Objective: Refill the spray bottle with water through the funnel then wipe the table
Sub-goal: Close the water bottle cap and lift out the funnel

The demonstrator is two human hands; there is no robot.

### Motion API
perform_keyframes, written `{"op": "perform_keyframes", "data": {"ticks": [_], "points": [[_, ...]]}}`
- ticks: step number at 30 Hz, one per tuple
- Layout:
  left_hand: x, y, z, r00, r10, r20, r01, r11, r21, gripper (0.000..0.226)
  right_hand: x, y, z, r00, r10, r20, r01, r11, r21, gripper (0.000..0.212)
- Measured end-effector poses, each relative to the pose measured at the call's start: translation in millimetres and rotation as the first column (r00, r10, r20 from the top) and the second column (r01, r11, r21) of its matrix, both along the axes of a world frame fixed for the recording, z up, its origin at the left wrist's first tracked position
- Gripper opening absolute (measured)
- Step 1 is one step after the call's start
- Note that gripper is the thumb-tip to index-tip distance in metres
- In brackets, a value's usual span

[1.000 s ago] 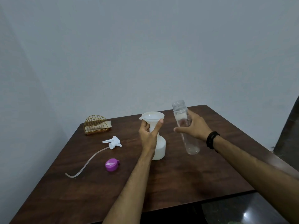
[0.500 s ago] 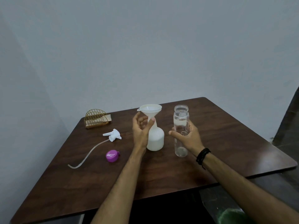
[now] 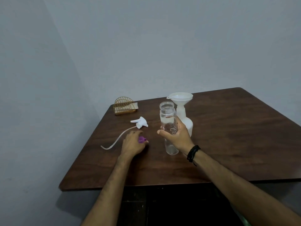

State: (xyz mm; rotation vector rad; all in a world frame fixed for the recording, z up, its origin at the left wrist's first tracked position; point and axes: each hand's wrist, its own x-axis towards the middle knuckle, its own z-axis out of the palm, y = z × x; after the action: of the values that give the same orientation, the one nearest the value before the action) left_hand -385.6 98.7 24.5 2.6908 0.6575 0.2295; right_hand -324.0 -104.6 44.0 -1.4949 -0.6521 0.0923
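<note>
Now the right hand (image 3: 176, 136) grips the clear bottle (image 3: 168, 128) while the left hand (image 3: 133, 143) closes over the purple cap (image 3: 142, 139).

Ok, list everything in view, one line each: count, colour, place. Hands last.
table: one, dark brown wood, against the grey wall
wire holder: one, gold, far left corner, pale napkins inside
spray head: one, white, lying left of the bottles, tube curving toward the near edge
cap: one, purple, under the left hand
clear bottle: one, transparent, open, some water inside
spray bottle: one, white, behind the clear bottle
funnel: one, white, seated in the spray bottle's neck
wristband: one, black, right wrist
hands: left hand on the cap; right hand gripping the clear bottle
</note>
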Motion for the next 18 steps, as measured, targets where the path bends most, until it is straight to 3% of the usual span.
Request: {"op": "perform_keyframes", "data": {"ticks": [3,6,10,14,18], "points": [[0,4,-5,0.998,-0.052,-0.032,0.052,0.999,0.006,0.051,3,16,-6,1.0,0.026,-0.011,-0.027,0.999,-0.039,0.052],[0,8,1,0.998,-0.063,0.031,0.064,0.997,-0.04,0.046,6,24,-22,0.997,0.052,-0.061,-0.059,0.991,-0.118,0.055],[-1,5,43,0.917,0.086,0.389,0.053,0.941,-0.334,0.043,11,31,-30,0.993,0.052,-0.108,-0.071,0.982,-0.174,0.051],[-2,-14,102,0.739,0.064,0.671,0.328,0.835,-0.441,0.033,13,36,-28,0.992,0.044,-0.119,-0.066,0.979,-0.193,0.06],[-1,-37,128,0.729,-0.152,0.668,0.483,0.805,-0.344,0.036,13,38,-31,0.991,0.028,-0.128,-0.054,0.978,-0.202,0.068]]}}
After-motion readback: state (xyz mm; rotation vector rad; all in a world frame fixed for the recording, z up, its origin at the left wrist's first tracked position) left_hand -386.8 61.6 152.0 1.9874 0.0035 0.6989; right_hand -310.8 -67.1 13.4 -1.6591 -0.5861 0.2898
